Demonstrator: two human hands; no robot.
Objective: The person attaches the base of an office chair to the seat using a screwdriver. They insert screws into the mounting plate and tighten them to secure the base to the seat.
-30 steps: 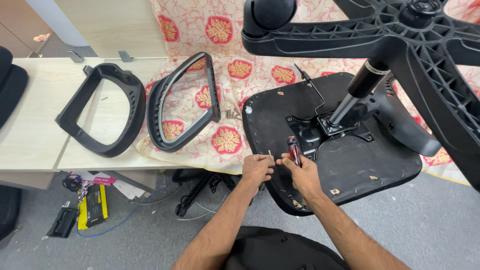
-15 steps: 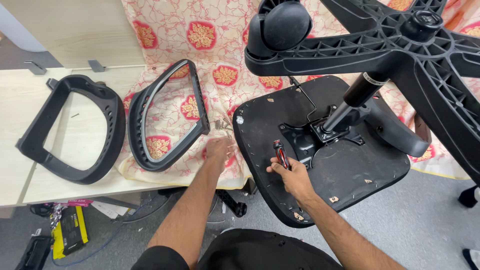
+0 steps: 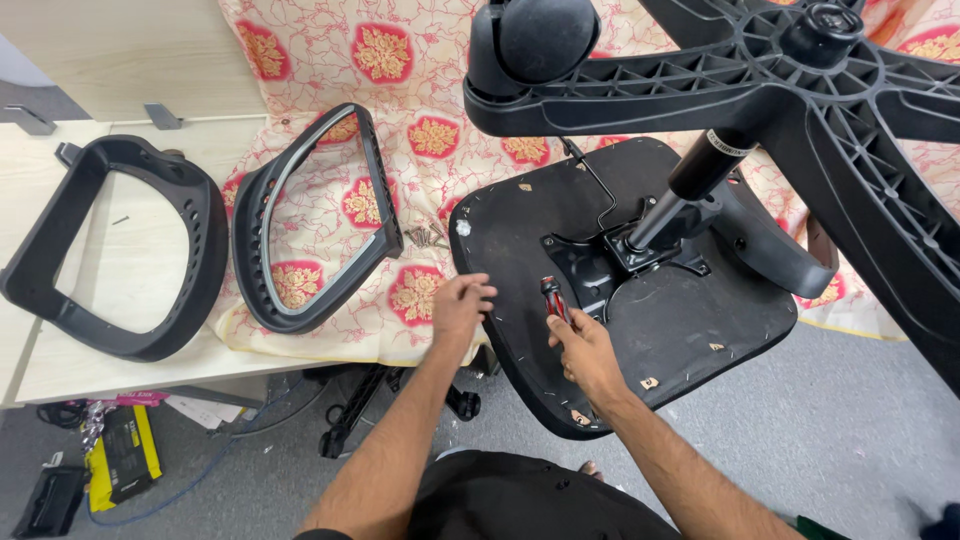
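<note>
My right hand (image 3: 582,345) is shut on a red and black screwdriver (image 3: 552,298), held upright over the underside of a black chair seat (image 3: 690,335) beside its metal mechanism plate (image 3: 590,268). My left hand (image 3: 460,302) hovers at the seat's left edge, fingers loosely curled; whether it holds anything is hidden. A small pile of screws (image 3: 428,237) lies on the floral cloth (image 3: 400,150) just above that hand. From the plate the gas cylinder (image 3: 690,185) rises to the black star base (image 3: 800,75) with a caster (image 3: 535,35).
Two black loop-shaped chair frames lie on the pale table (image 3: 150,360): one (image 3: 60,300) on bare wood at the left, one (image 3: 300,290) on the cloth. Below the table edge are cables, a black part (image 3: 345,430) and a yellow and black package (image 3: 120,455) on grey floor.
My left hand reached out to the screws on the cloth and has come back to the seat's edge. My right hand kept the screwdriver and stayed by the mechanism plate. The view shifted slightly.
</note>
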